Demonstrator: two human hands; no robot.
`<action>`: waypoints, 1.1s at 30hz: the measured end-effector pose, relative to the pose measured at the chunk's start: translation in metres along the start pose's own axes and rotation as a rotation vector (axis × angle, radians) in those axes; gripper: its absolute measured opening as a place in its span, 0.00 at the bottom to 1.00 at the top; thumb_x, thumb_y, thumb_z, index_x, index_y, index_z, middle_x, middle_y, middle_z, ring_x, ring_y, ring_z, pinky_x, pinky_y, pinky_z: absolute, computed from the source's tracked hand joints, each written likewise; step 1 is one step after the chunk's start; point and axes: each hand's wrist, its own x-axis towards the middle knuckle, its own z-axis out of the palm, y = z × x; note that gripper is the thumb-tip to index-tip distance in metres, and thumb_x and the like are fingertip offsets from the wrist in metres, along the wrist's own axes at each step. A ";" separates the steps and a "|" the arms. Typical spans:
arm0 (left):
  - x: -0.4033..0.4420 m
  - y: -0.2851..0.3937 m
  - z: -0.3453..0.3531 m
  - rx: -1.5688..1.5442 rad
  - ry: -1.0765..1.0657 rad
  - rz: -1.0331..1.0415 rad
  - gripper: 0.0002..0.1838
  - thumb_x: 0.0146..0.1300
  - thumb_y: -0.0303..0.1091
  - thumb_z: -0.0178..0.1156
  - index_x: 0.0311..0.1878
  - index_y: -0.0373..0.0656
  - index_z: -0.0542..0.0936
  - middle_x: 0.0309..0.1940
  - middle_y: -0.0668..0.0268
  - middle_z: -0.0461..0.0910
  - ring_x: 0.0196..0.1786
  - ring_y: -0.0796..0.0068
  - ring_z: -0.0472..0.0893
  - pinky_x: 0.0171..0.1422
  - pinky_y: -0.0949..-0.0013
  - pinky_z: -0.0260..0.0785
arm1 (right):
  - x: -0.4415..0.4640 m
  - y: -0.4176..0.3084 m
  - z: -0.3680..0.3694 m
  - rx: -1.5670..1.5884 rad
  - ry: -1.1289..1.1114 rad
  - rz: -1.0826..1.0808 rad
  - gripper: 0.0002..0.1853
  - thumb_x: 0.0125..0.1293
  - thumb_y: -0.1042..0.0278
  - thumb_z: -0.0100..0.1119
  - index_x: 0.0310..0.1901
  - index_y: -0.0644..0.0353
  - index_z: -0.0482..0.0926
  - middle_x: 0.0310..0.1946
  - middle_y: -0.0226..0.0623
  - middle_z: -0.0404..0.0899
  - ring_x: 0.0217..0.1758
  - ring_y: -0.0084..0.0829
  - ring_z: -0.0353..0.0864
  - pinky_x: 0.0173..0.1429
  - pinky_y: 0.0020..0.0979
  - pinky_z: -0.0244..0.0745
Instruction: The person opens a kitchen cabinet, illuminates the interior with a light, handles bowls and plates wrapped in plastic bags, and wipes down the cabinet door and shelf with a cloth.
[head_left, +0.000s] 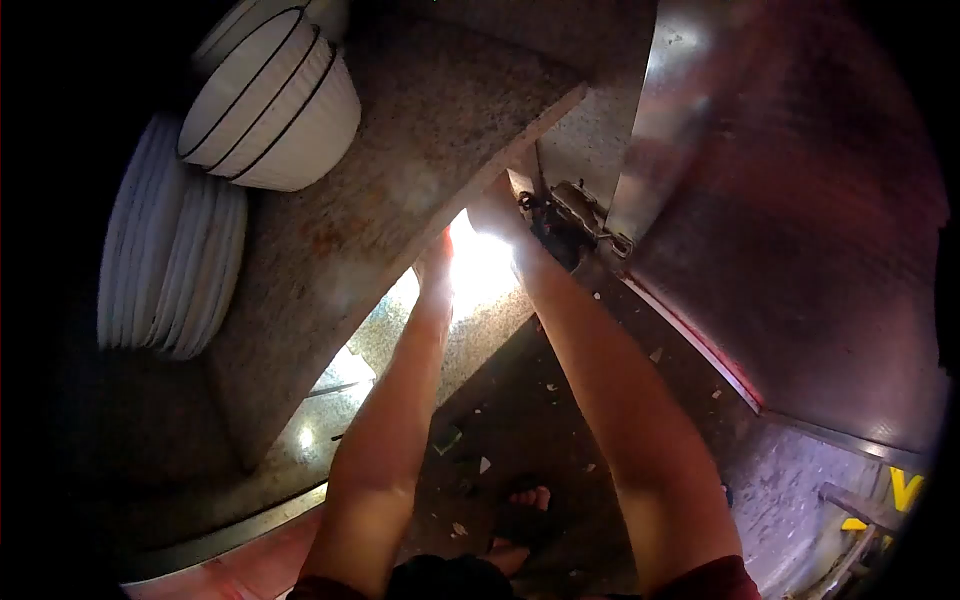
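Observation:
Both my arms stretch forward beneath the edge of a stone counter [400, 190]. My left hand [434, 262] is beside a very bright glare, and its fingers cannot be made out. Close to it on the right, my right hand [495, 215] reaches in under the counter edge, its fingers hidden too. Whatever lies between the hands is washed out by the light. A lit lower shelf [385, 330] runs under the counter. Right of my right hand is a dark metal fitting [580, 215].
Stacked white bowls with dark rims [285, 110] and a stack of white plates [170, 240] stand on the counter at left. A large metal panel [800, 240] fills the right side. Scraps litter the dark floor [540, 400], where a foot [530, 497] shows. Yellow items [905, 488] are at lower right.

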 end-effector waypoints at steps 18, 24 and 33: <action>0.014 0.022 0.006 0.116 0.156 -0.070 0.51 0.55 0.66 0.59 0.73 0.46 0.52 0.73 0.55 0.53 0.74 0.51 0.54 0.76 0.53 0.44 | -0.022 -0.184 -0.155 0.104 -0.159 0.281 0.17 0.66 0.79 0.47 0.56 0.62 0.72 0.54 0.40 0.74 0.60 0.36 0.72 0.61 0.32 0.68; -0.063 0.051 0.006 0.166 0.272 -0.319 0.47 0.58 0.59 0.61 0.70 0.38 0.54 0.69 0.45 0.59 0.73 0.41 0.53 0.71 0.53 0.55 | -0.100 -0.227 -0.243 0.431 -0.108 0.725 0.12 0.69 0.76 0.48 0.52 0.63 0.75 0.44 0.33 0.76 0.47 0.22 0.78 0.51 0.26 0.72; -0.236 0.139 -0.003 0.135 -0.503 -0.145 0.14 0.57 0.41 0.57 0.29 0.39 0.74 0.26 0.53 0.78 0.34 0.49 0.78 0.38 0.53 0.68 | -0.136 -0.351 -0.371 0.234 0.281 1.005 0.13 0.69 0.63 0.52 0.30 0.63 0.76 0.19 0.30 0.72 0.21 0.22 0.72 0.30 0.25 0.70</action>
